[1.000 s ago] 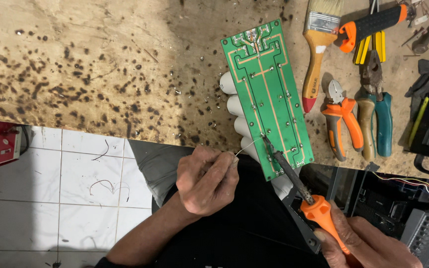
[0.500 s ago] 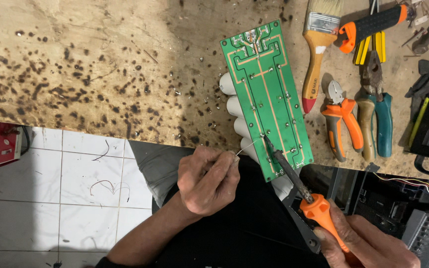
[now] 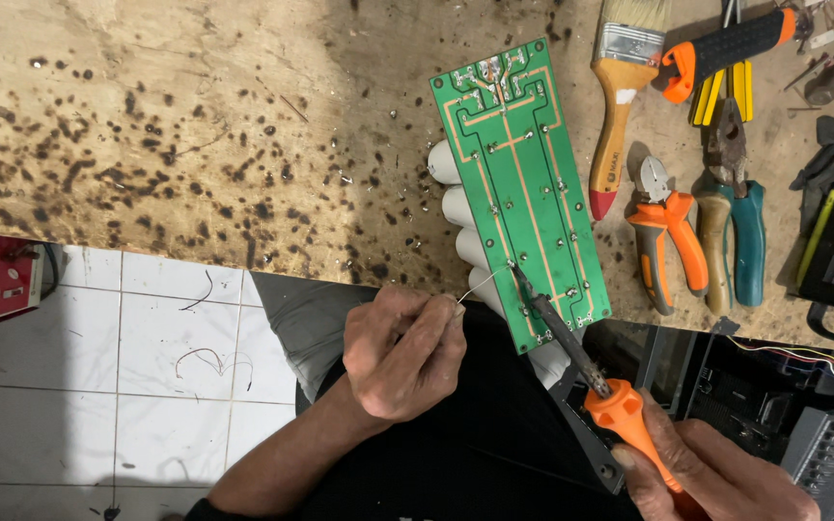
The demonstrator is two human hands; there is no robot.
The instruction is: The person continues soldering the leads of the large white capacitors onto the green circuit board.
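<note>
Nothing moved: solder wire (image 3: 480, 285) pinched in left hand (image 3: 405, 352), beside soldering iron (image 3: 571, 352) tip.

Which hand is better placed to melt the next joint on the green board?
Right. The right hand holds the orange-handled soldering iron, tip on the green circuit board. The left hand only pinches thin solder wire.

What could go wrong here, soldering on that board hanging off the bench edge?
The green circuit board overhangs the bench on white cylinders; pressure from the soldering iron might tip it. The left hand pinches thin solder wire near the hot tip, so fingers could burn. Drips might land on the lap.
</note>
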